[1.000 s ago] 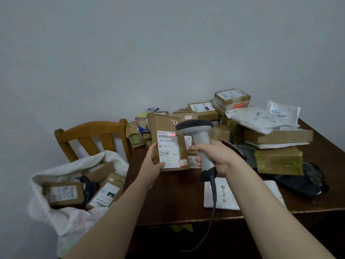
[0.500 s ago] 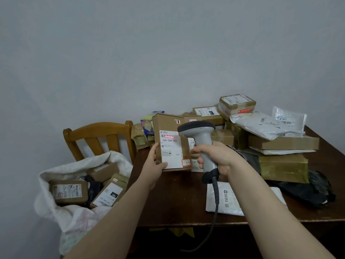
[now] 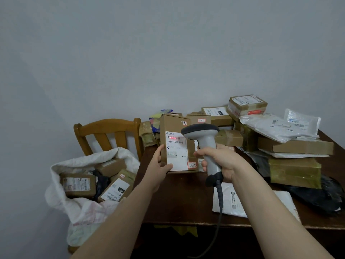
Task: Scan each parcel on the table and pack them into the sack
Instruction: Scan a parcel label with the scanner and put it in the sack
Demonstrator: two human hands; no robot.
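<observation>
My left hand [image 3: 158, 163] grips a brown cardboard parcel [image 3: 172, 128] by its lower left corner and holds it upright above the dark wooden table [image 3: 179, 206]. Its white label faces me, and a red scan line lies across the barcode at the label's top. My right hand [image 3: 222, 161] grips the handle of a grey barcode scanner [image 3: 203, 135], whose dark head points at the label. The scanner's cable hangs down over the table's front edge. A white sack [image 3: 78, 208] stands open to the left, with several parcels inside.
A pile of cardboard boxes [image 3: 295, 146] and white plastic mailers [image 3: 276, 128] fills the table's back and right. A white envelope [image 3: 231, 200] lies flat near the front edge, black bags [image 3: 324, 195] at the right. A wooden chair [image 3: 108, 131] stands behind the sack.
The red scan line has moved from the label's right edge onto the barcode. The view has shifted slightly, so both hands and the parcel sit a little lower and to the right in the frame.
</observation>
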